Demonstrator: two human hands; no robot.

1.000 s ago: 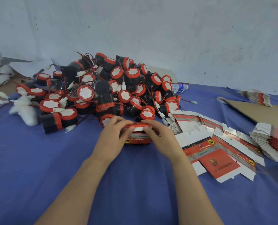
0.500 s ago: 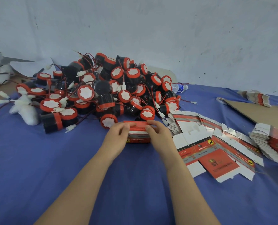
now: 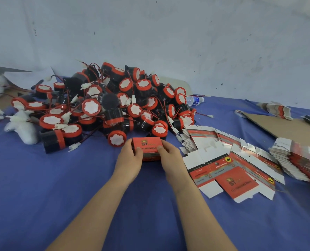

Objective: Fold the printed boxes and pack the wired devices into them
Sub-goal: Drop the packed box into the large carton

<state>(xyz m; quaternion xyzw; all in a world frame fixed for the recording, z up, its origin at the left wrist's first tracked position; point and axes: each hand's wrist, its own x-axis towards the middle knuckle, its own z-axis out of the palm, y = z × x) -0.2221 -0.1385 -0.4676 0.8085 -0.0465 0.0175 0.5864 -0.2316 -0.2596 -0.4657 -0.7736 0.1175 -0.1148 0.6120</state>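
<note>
The blue cloth (image 3: 50, 196) fills the near ground. Over it the left hand (image 3: 128, 157) and right hand (image 3: 171, 157) grasp the red box (image 3: 147, 144) between them, one at each end, thumbs laid on its printed top and fingers curled round its sides. The box sits on the cloth just in front of the heap, top face up and seemingly closed. Whether a device is inside cannot be told. The step in hand looks like finishing one box by pressing the top flap home. The next move likely calls for setting this box aside, then taking a fresh blank (image 3: 228, 178) from the flat ones spread just right of the right hand and squaring it up. A thicker stack (image 3: 299, 158) lies further right. Beyond the box rise the devices (image 3: 114, 109), black bodies with red caps, their thin wires tangled. Lifting one out would need care not to drag its neighbours. Behind them a bottle (image 3: 195, 100) lies by the wall (image 3: 186, 42).
</note>
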